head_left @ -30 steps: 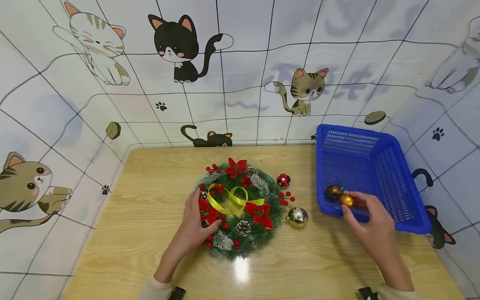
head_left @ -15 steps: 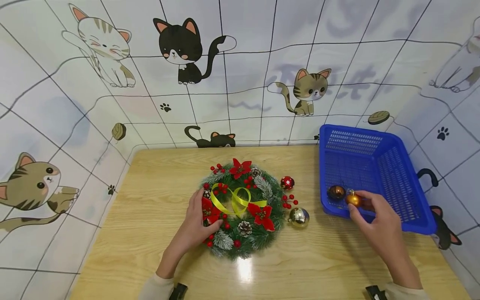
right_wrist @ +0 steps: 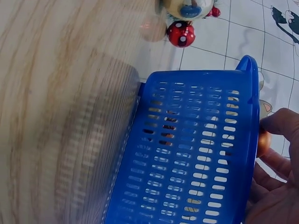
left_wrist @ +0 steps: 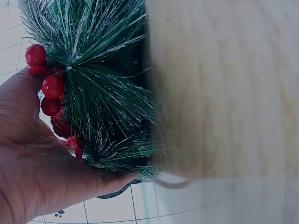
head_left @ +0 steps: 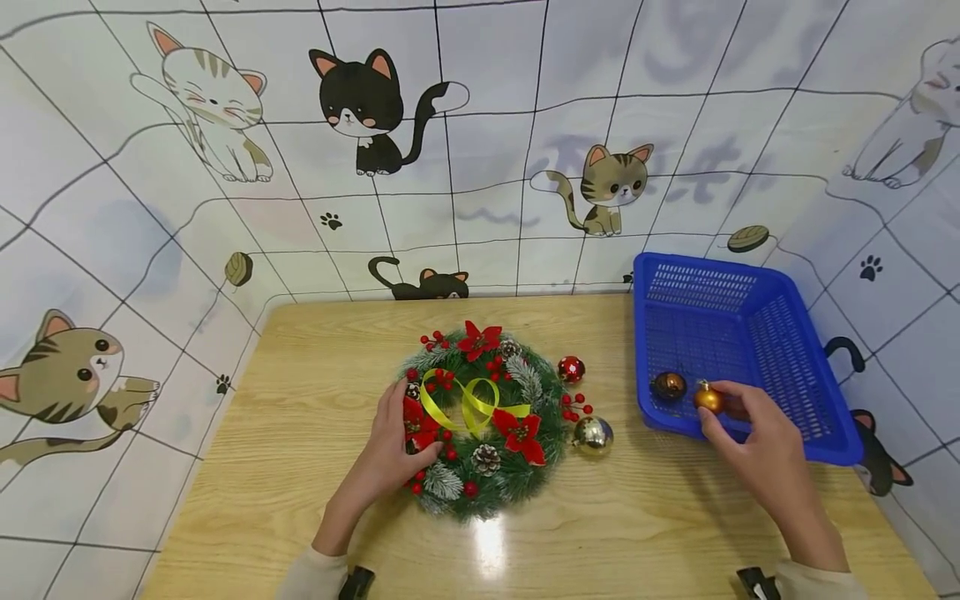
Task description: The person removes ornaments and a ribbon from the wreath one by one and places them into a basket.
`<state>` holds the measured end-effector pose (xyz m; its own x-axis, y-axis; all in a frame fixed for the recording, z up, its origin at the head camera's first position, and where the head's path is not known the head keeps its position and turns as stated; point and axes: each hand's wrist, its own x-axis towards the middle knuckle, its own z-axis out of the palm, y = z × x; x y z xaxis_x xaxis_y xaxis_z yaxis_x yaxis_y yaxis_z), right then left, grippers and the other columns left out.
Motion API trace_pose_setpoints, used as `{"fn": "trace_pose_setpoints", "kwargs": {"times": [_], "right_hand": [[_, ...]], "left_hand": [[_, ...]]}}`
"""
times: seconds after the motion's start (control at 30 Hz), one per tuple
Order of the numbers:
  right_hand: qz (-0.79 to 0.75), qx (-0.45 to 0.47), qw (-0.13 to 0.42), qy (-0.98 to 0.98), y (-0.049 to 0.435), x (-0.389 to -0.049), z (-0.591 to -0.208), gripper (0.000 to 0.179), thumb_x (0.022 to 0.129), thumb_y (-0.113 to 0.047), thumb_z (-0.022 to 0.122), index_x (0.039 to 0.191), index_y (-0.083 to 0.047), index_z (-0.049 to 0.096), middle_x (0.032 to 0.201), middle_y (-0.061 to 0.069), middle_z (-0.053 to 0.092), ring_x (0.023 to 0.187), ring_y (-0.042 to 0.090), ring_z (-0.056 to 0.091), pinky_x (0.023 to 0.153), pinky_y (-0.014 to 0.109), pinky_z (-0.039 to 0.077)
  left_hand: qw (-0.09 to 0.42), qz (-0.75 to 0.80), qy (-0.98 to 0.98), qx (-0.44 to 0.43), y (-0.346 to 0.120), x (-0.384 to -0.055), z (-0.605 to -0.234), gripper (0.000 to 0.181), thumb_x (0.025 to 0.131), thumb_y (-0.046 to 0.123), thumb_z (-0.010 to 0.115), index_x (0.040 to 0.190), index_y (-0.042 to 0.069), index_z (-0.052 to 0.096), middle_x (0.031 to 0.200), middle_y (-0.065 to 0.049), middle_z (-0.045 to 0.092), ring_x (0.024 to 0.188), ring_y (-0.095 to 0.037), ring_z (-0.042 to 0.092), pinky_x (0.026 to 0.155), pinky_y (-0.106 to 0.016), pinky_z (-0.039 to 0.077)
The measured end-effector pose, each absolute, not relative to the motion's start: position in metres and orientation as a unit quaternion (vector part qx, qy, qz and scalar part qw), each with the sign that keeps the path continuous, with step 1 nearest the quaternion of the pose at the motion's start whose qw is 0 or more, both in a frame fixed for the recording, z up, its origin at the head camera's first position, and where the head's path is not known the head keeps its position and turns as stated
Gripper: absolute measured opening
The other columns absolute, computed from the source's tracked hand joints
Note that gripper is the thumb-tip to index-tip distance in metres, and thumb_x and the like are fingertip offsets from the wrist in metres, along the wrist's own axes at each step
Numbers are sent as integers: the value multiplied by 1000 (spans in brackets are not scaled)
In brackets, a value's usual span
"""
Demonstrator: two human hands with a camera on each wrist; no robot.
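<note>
My left hand [head_left: 384,450] grips the left side of a green Christmas wreath [head_left: 517,485] lying on the table. Its thumb and fingers lie around the greenery, beside red berries [left_wrist: 52,87] in the left wrist view. The wreath carries red poinsettias, pinecones and a loose yellow ribbon [head_left: 514,411]. Over the front end of a blue basket [head_left: 831,454], my right hand [head_left: 765,442] pinches an orange-gold bauble [head_left: 709,400]. A brown bauble [head_left: 669,385] lies in the basket just left of it. In the right wrist view the basket wall [right_wrist: 187,154] partly hides the held bauble.
Between wreath and basket are a large shiny gold bauble [head_left: 593,436], a red dotted bauble [head_left: 571,369] and a berry sprig [head_left: 576,408] by the wreath's edge. A cat-patterned cloth [head_left: 495,167] backs the wooden table [head_left: 300,367] on its far side.
Relative to the basket, my right hand has shifted slightly right with the orange-gold bauble, widening its gap from the brown one. My left hand keeps its place on the wreath.
</note>
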<state>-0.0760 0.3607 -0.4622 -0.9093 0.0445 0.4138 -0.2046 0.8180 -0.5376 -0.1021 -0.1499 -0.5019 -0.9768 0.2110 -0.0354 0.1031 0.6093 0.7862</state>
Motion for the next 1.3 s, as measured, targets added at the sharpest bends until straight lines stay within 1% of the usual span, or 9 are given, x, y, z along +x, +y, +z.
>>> {"fn": "trace_pose_setpoints", "kwargs": {"times": [0.17, 0.23, 0.3, 0.43, 0.53, 0.63, 0.77, 0.97, 1.3], "right_hand": [[297, 40, 195, -934, 368, -77, -465, 47, 95, -8, 84, 137, 1, 66, 125, 23, 67, 108, 40, 65, 86, 9, 35], [292, 37, 191, -936, 371, -77, -466, 47, 96, -9, 84, 137, 2, 65, 127, 25, 66, 110, 45, 65, 86, 9, 35], [284, 33, 192, -939, 373, -76, -465, 47, 95, -9, 84, 137, 2, 65, 127, 25, 66, 112, 46, 65, 87, 14, 38], [273, 28, 194, -942, 375, -77, -463, 47, 95, -8, 84, 137, 2, 64, 127, 26, 66, 112, 46, 65, 90, 38, 49], [273, 29, 188, -943, 376, -79, -463, 48, 96, -8, 83, 138, 4, 63, 127, 27, 65, 112, 48, 64, 89, 60, 51], [271, 30, 180, -945, 377, -79, -463, 48, 95, -7, 83, 137, 5, 62, 125, 28, 65, 111, 48, 63, 88, 69, 50], [270, 31, 161, -949, 382, -80, -460, 47, 95, -8, 84, 134, 6, 64, 122, 28, 68, 109, 48, 66, 87, 69, 51], [270, 26, 119, -955, 390, -82, -455, 42, 100, -17, 82, 132, 5, 65, 120, 28, 71, 107, 51, 70, 87, 70, 53], [270, 9, 92, -959, 392, -82, -455, 44, 104, -23, 78, 134, 6, 63, 122, 29, 70, 108, 51, 69, 87, 70, 53]], "left_hand": [[60, 435, 893, 95, -153, -104, -502, 113, 96, 33, 84, 175, 10, 6, 178, -25, 4, 161, -53, 12, 116, -76, 33], [59, 434, 893, 99, -154, -104, -501, 113, 96, 31, 85, 175, 10, 7, 178, -25, 5, 160, -53, 13, 115, -76, 33], [60, 434, 893, 104, -155, -103, -502, 112, 96, 32, 85, 175, 9, 8, 178, -26, 6, 160, -54, 14, 115, -77, 33], [63, 435, 892, 108, -156, -103, -503, 112, 96, 34, 84, 175, 9, 9, 178, -26, 6, 160, -55, 14, 115, -78, 32], [65, 435, 892, 106, -157, -104, -504, 112, 96, 33, 84, 175, 10, 8, 178, -26, 4, 160, -54, 12, 115, -78, 32], [71, 433, 892, 107, -158, -105, -504, 112, 97, 32, 83, 176, 11, 6, 178, -26, 2, 161, -53, 11, 116, -77, 32], [76, 432, 892, 109, -160, -107, -502, 113, 97, 31, 83, 176, 10, 5, 178, -26, 1, 161, -54, 10, 116, -77, 31], [79, 429, 893, 108, -161, -108, -502, 112, 97, 33, 83, 176, 11, 6, 178, -26, 1, 161, -55, 9, 116, -78, 30], [79, 428, 894, 107, -166, -107, -500, 110, 98, 30, 82, 177, 15, 7, 178, -28, -1, 160, -57, 6, 112, -80, 33]]}}
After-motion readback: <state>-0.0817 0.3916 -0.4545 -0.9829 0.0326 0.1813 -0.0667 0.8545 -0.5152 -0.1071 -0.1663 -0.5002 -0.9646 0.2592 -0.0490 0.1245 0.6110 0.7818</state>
